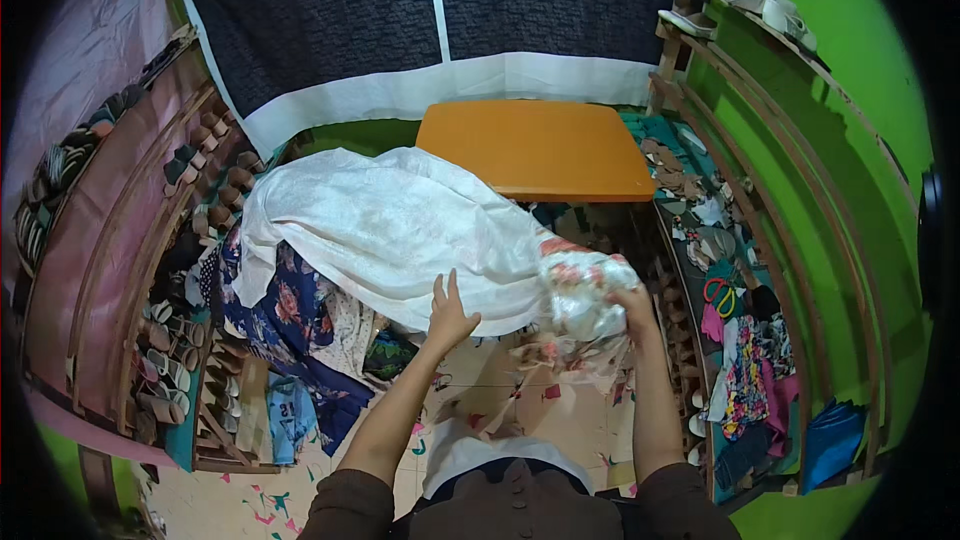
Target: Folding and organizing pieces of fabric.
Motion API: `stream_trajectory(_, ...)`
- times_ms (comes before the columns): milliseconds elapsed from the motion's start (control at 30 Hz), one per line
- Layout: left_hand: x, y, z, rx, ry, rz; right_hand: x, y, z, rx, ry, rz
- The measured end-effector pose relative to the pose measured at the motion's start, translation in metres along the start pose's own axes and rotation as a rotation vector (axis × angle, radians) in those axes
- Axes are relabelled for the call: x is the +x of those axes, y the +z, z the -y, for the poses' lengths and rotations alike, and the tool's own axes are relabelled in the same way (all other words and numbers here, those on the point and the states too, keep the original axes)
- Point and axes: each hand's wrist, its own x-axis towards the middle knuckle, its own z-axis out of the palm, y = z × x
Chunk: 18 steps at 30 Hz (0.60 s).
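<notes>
While white cloth (380,225) lies beyond the left hand (453,321) (splayed loosely), the right hand (635,310) clutches bunched patterned material (578,290) alongside.

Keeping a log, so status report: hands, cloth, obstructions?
Left hand: open, at white cloth. Right hand: gripping orange-white bundle, blurred. White cloth: rumpled, partly over blue cloth. Nothing plainly blocking hands.

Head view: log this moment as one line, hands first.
left hand: open, near white cloth, contact unclear | right hand: gripping bunched patterned cloth, blurred | orange tabletop: beyond white cloth
</notes>
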Motion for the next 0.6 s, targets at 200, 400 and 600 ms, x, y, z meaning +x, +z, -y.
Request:
stream_trajectory(200,0.010,0.015,0.013,0.417,0.155,0.153,0.009,0.000,-0.008,-0.623,0.040,0.260)
stream_trajectory(400,0.037,0.031,0.077,0.914,0.319,0.205,0.015,0.032,0.032,-1.822,0.295,0.491)
stream_trajectory(600,0.063,0.044,0.102,0.818,0.346,0.286,0.066,0.032,0.037,-1.694,0.142,0.657)
